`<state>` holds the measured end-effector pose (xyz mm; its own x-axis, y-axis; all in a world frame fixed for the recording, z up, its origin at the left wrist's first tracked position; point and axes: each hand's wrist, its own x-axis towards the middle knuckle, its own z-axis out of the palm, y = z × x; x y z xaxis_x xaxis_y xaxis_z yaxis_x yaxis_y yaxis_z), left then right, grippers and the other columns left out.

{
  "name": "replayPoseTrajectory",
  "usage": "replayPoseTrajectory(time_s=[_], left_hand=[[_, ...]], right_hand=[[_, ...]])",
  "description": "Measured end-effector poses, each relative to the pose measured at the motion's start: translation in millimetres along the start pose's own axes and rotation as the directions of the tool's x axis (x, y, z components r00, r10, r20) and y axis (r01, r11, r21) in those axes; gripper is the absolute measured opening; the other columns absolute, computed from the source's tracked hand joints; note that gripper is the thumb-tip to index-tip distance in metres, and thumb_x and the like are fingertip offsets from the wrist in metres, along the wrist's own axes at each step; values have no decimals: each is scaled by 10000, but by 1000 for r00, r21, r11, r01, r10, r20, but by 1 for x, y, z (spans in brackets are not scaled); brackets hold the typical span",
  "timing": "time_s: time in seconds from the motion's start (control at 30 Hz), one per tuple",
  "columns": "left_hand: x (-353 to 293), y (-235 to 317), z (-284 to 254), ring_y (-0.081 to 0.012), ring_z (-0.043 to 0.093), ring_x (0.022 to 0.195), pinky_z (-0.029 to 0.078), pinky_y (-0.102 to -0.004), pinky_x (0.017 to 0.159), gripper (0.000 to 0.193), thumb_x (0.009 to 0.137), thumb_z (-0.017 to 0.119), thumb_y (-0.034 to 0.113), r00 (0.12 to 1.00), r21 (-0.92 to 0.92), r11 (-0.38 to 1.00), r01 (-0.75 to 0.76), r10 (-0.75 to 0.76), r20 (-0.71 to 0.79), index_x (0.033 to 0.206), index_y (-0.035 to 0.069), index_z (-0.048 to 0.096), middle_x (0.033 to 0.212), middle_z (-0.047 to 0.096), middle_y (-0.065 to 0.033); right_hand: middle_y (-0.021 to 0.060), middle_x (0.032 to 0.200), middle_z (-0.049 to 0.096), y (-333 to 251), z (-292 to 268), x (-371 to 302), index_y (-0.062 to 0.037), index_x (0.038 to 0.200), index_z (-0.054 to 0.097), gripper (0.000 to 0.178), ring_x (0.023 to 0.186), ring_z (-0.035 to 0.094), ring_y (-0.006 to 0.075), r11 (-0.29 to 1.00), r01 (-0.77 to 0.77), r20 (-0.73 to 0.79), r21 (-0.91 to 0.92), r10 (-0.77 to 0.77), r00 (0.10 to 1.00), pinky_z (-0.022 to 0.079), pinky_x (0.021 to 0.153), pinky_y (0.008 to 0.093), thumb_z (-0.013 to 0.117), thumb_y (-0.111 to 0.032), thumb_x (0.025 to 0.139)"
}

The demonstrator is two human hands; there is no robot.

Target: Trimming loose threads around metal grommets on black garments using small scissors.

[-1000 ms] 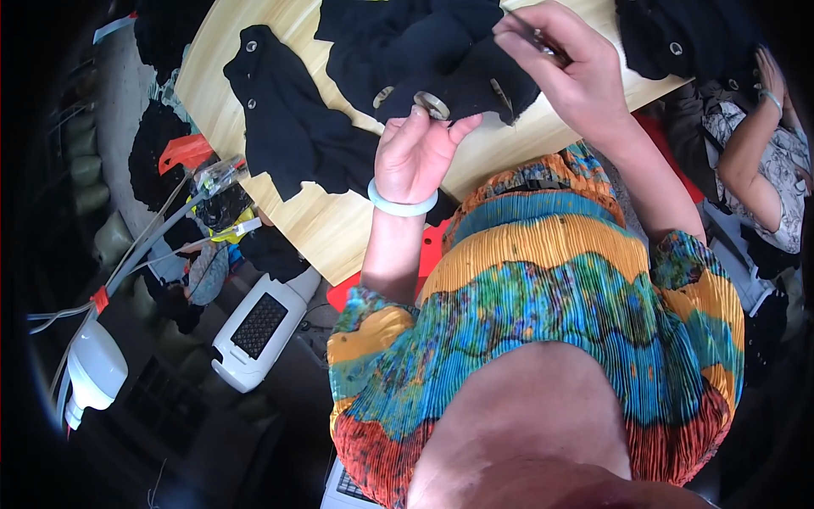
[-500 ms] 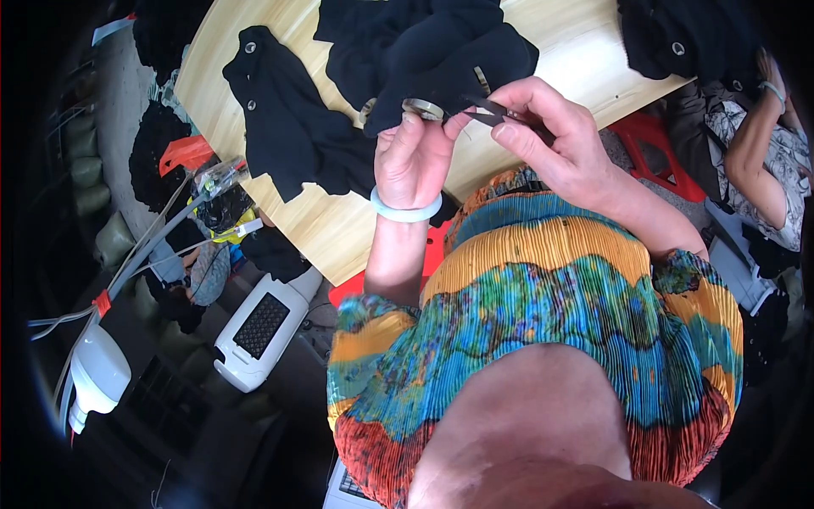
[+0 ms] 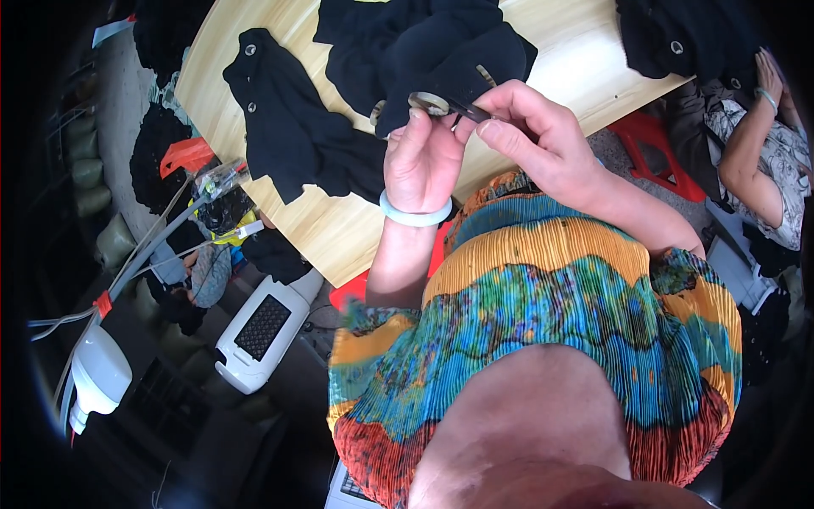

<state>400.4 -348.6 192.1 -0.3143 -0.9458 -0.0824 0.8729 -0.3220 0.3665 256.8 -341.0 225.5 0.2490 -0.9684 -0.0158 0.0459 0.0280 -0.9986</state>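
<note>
My left hand, with a pale bangle at the wrist, pinches the edge of a black knit garment at a large round horn-coloured button. In my right hand is a pair of dark thread snips, held between thumb and fingers. Its tip points left and reaches the button's side; whether it touches thread or cloth there is too small to tell. More buttons show edge-on along the same garment. To the left lies another black garment piece with two round metal-ringed spots.
Everything rests on a light wooden table with a curved left edge. More black cloth lies at its far right, near another person's arm. A red stool, a white device and a lamp stand around.
My left hand has shifted slightly right with the button, which has tilted. The snips have turned and now lie with their tip close against the button; their blades look closer together.
</note>
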Motion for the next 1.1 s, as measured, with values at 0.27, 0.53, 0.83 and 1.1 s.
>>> replayPoseTrajectory(time_s=[0.27,0.53,0.83,1.1], left_hand=[[-7,2,-1,-188,515,924,371,-368,875,170,837,493,132,996,142,987,-79,82,-17,927,17,581,951,576,-75],[-12,7,-13,-161,520,863,385,-295,794,189,774,584,96,994,334,938,-95,108,-18,957,49,577,914,574,-49],[-10,9,-17,-143,522,832,390,-275,772,153,775,581,87,996,277,957,-86,88,6,922,47,580,892,573,-43],[-12,14,-18,-147,514,820,382,-288,784,147,766,587,72,995,350,933,-83,95,-18,907,33,569,865,565,-40]], right_hand=[[-12,690,512,-7,-1,-1,8,896,517,151,648,460,18,985,-108,52,134,102,993,376,557,167,542,-121,821],[1,644,513,-6,-1,-3,4,865,528,146,597,457,26,999,-42,30,-3,42,999,374,511,176,567,-122,802],[16,620,511,-9,-1,-2,-8,857,529,156,550,467,50,989,26,31,-148,-22,999,375,482,188,584,-137,787],[18,617,514,-8,-1,0,-10,844,529,153,549,466,50,992,10,49,-129,-3,999,369,477,186,583,-142,788]])
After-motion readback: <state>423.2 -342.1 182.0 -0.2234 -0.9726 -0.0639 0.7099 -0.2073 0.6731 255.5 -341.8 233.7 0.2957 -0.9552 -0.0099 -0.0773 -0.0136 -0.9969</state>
